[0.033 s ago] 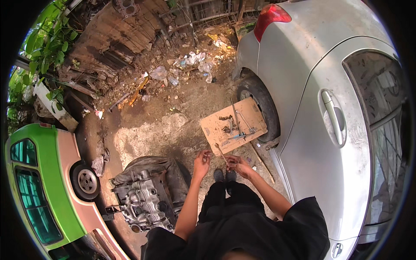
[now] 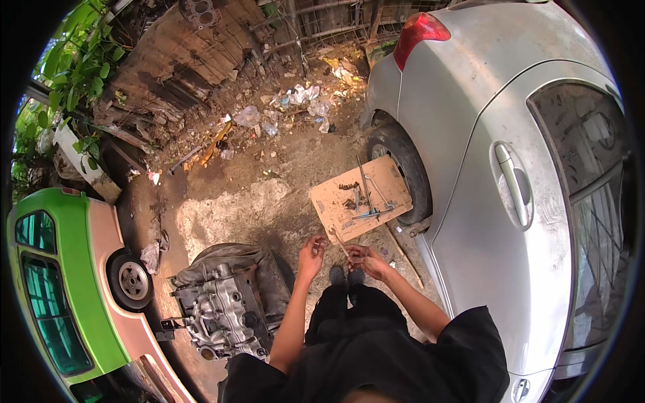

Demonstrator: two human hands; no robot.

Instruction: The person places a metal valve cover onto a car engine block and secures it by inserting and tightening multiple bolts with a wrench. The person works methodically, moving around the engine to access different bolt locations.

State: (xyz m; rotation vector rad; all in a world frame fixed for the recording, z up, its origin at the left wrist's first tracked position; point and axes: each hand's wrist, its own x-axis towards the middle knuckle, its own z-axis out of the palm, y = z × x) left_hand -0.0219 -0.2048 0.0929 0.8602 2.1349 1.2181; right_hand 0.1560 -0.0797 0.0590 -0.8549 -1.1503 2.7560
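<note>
My right hand point(image 2: 367, 261) is closed around a slim wrench point(image 2: 339, 240), whose head points away from me toward the near edge of a cardboard sheet point(image 2: 321, 200). To its left, my left hand point(image 2: 311, 258) is held up with loosely curled fingers somewhat apart, and nothing shows in it. On the cardboard lie a long thin metal rod point(image 2: 364, 176), a second wrench point(image 2: 383, 193), a blue-handled tool point(image 2: 365, 215) and several small dark bolts point(image 2: 349, 186).
A silver car point(image 2: 463, 134) fills the right side, its rear wheel point(image 2: 411, 161) beside the cardboard. An engine point(image 2: 225, 309) sits at the lower left, with a green and pink vehicle point(image 2: 111, 269) beyond it. Litter point(image 2: 302, 97) is scattered along the far fence.
The wrench in my right hand has shifted slightly toward me. My left hand has barely moved, and the things on the cardboard lie as before.
</note>
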